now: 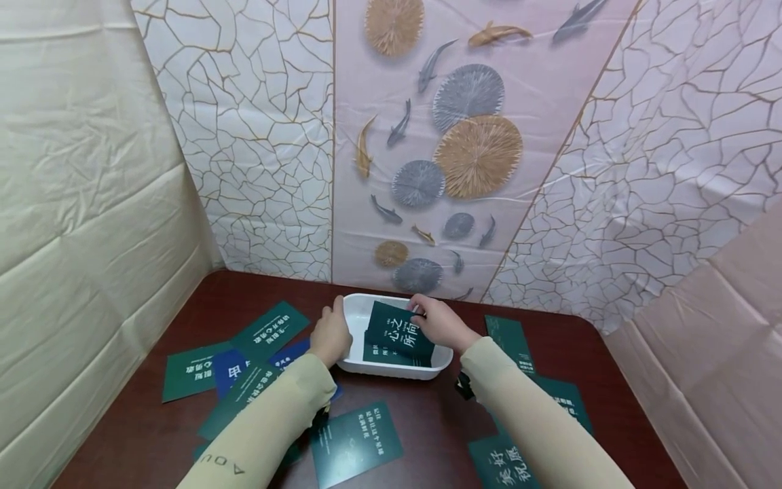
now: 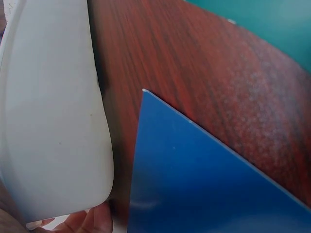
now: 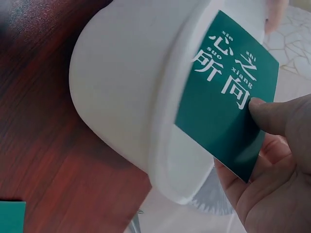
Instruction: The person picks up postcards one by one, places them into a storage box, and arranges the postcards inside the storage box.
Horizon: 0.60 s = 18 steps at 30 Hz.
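Note:
A white oval-cornered plastic basin (image 1: 387, 371) stands on the table. My left hand (image 1: 332, 334) grips its left end, with fingertips (image 2: 101, 218) curled against the wall in the left wrist view. My right hand (image 1: 441, 324) pinches a green card (image 3: 228, 102) with white Chinese characters between thumb and fingers, over the basin's right part. Another green card (image 1: 374, 352) with white print lies in the basin, partly covered by the held one. Beside the basin's left end is a blue card (image 2: 194, 179), mostly hidden by my left arm in the head view.
Overlapping green cards (image 1: 273, 329) and a blue card (image 1: 227, 370) spread over the table's left side. One green card (image 1: 356, 441) lies in front of the basin. Several more, such as a green card (image 1: 508, 339), lie on the right, partly under my right sleeve. Patterned cloth hangs behind.

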Each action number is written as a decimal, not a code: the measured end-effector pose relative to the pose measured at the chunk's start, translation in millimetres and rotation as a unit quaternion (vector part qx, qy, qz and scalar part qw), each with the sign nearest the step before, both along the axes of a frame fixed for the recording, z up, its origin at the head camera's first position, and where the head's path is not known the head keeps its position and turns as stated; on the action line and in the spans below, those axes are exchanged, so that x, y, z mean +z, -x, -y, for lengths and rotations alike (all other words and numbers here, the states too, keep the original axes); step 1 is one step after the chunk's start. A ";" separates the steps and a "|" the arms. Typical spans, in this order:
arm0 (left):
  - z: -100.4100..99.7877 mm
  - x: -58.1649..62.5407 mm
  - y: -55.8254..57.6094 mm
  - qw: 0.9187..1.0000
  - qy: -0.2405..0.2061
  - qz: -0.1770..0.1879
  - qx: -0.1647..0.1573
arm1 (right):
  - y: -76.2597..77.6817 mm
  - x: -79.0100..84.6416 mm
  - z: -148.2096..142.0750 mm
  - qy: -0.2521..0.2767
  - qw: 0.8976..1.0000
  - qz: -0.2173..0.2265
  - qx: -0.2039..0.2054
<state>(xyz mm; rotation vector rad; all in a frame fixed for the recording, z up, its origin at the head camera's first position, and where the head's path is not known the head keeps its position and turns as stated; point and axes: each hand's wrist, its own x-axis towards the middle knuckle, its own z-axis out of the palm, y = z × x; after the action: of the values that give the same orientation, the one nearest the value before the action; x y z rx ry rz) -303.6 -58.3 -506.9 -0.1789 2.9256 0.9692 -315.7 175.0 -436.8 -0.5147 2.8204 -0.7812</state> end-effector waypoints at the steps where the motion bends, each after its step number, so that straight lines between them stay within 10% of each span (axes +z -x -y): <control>1: 0.3 -0.5 0.2 1.000 0.000 -0.001 -0.001 | 1.1 -1.9 1.2 -0.001 1.000 0.003 0.004; 18: 1.2 -1.1 0.1 1.000 -0.005 -0.007 -0.007 | 19.3 -30.2 22.4 -0.146 0.989 0.001 0.027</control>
<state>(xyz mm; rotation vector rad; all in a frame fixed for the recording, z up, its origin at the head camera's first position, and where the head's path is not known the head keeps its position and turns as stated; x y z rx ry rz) -303.7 -59.5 -508.0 -0.1533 2.9297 0.9864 -335.0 152.7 -467.0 -0.5371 2.8362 -0.3478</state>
